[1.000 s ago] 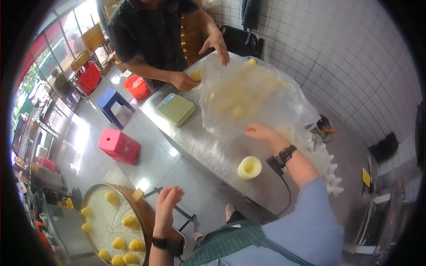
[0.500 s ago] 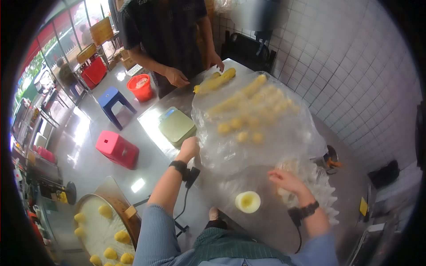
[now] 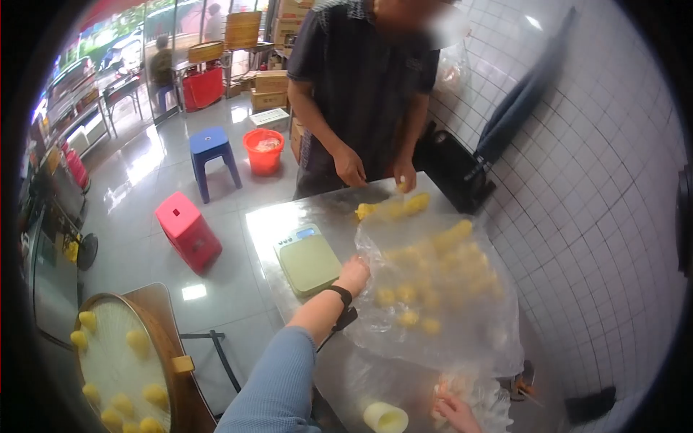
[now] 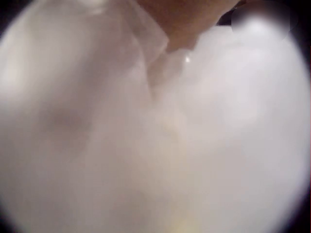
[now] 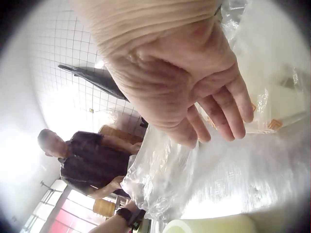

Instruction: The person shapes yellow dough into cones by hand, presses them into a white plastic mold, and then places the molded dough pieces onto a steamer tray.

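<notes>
My left hand [image 3: 354, 276] pinches the left edge of a clear plastic sheet [image 3: 480, 346], beside a pale green kitchen scale [image 3: 309, 263]. Blurred plastic [image 4: 218, 145] fills most of the left wrist view, with skin showing at the top. Under the sheet lie several yellow dough balls [image 3: 408, 319] and a dough roll [image 3: 455, 234]. My right hand [image 3: 453, 411] is near a pile of white bagged material [image 3: 480, 393]; its fingers are loosely extended, and the right wrist view shows the palm [image 5: 160, 77] with nothing in it. A pale yellow cup-like cylinder [image 3: 385, 418] lies left of it.
Across the metal table [image 3: 267, 220] another person [image 3: 361, 101] handles yellow dough [image 3: 401, 208]. At lower left is a round steamer tray [image 3: 119, 361] with several yellow pieces. A pink stool [image 3: 189, 234], a blue stool [image 3: 214, 155] and a red bucket [image 3: 264, 151] stand on the floor.
My left hand has gone from beside the steamer tray to the sheet's left edge. My right hand has drawn back toward the white pile. Dough by the other person now shows uncovered.
</notes>
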`<state>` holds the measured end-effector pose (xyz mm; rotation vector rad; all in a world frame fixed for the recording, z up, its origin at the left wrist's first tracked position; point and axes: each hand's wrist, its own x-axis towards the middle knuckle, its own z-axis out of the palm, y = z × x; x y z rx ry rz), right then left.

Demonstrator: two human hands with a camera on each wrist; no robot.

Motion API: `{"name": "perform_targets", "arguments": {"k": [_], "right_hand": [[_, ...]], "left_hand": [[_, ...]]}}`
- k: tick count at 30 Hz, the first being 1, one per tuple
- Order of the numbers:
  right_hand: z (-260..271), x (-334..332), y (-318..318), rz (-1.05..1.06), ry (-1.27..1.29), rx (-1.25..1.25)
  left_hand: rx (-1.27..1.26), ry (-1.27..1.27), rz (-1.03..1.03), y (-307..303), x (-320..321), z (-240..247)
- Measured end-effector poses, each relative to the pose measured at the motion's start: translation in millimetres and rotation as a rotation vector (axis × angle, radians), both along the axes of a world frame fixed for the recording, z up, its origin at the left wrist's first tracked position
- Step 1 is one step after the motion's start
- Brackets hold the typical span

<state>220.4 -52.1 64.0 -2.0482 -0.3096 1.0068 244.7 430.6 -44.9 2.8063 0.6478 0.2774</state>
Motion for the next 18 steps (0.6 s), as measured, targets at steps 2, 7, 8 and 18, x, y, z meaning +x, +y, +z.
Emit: {"name": "perform_targets", "arguments": {"k": [2, 7, 8, 18], "right_hand": [[9.3, -8.4, 5.8, 0.005, 0.044, 0.033], [8.2, -9.8, 23.2, -0.010, 0.097, 0.003], [11.7, -14.4, 18.8, -0.008, 0.092, -0.008], [28.5, -30.1, -14.7, 0.077, -0.036, 0.136]], "left_hand": [[0.058, -0.134, -0.016, -3.0, 1.7, -8.4], [0.016, -0.075, -0.023, -7.0, -3.4, 17.5], [-0.079, -0.096, 0.019, -24.1, -10.4, 21.6], [-0.179, -0.124, 0.174, 10.4, 78.0, -126.2]]}}
